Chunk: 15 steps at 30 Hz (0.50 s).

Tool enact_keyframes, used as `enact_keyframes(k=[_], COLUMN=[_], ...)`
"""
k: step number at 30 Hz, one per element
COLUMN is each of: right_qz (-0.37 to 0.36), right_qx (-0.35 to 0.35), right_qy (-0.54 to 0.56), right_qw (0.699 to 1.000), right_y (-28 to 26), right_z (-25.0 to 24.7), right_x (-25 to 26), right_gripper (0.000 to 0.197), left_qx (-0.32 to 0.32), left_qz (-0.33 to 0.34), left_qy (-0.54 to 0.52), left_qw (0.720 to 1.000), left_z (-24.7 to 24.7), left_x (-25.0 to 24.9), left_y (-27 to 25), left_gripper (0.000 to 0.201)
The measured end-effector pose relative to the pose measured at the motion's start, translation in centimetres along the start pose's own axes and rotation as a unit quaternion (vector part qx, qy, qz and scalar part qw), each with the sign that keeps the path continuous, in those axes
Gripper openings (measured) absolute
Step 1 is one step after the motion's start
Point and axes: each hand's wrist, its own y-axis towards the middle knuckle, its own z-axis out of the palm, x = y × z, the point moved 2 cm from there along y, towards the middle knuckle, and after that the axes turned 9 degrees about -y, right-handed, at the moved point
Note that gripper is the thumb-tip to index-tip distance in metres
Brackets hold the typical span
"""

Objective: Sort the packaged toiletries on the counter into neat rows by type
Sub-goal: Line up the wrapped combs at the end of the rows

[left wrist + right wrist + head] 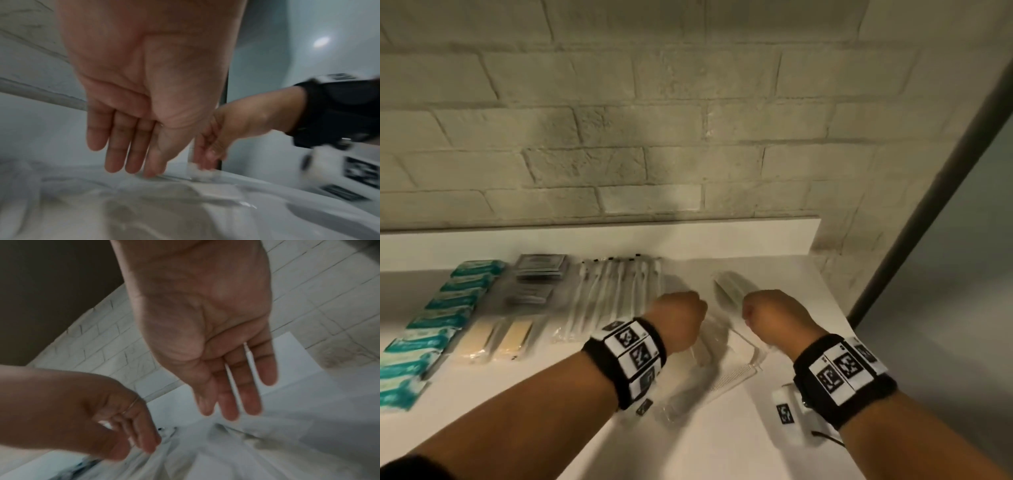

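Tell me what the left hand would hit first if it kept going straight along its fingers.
Probably the clear packaged combs lying on the counter: the left hand points its straight fingers down at them. Blur hides the gap.

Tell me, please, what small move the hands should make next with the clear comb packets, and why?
Probably lower both hands and square the loose clear-wrapped comb packets into a row right of the white toothbrush packets. The left hand and right hand hover open above them, and the packets lie askew on the white counter.
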Motion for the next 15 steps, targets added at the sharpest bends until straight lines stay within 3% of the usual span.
enact_keyframes(k=[2, 4, 5, 7, 11, 15], right_qz=[-0.093, -0.196, -0.211, -0.184, -0.121, -0.071], right_qx=[-0.004, 0.018, 0.039, 0.077, 0.084, 0.101], right_qy=[-0.008, -0.096, -0.145, -0.163, -0.147, -0.125], right_qw=[0.996, 0.976, 0.966, 0.966, 0.978, 0.984], right_y=[-0.3, -0.2, 0.0, 0.3, 2.0, 3.7], right_z=[0.2, 0.7, 1.1, 1.1, 1.1, 1.3], right_x=[0.7, 1.7, 1.8, 1.4, 1.4, 2.6], right_gripper=[0.036, 0.043, 0.046, 0.053, 0.081, 0.072], left_qx=[0.054, 0.089, 0.090, 0.087, 0.072, 0.076], left_qz=[-0.036, -0.072, -0.080, -0.089, -0.100, -0.083], left_qy=[0.012, 0.031, 0.040, 0.043, 0.037, 0.022], left_qw=[0.998, 0.993, 0.992, 0.991, 0.992, 0.993], left_z=[1.8, 2.9, 3.1, 3.5, 3.3, 2.8], left_x=[-0.4, -1.0, -1.3, -1.6, -0.6, 1.0], left_y=[-1.4, -2.2, -2.3, -2.2, -1.1, 0.0], left_gripper=[0.031, 0.033, 0.035, 0.040, 0.042, 0.046])
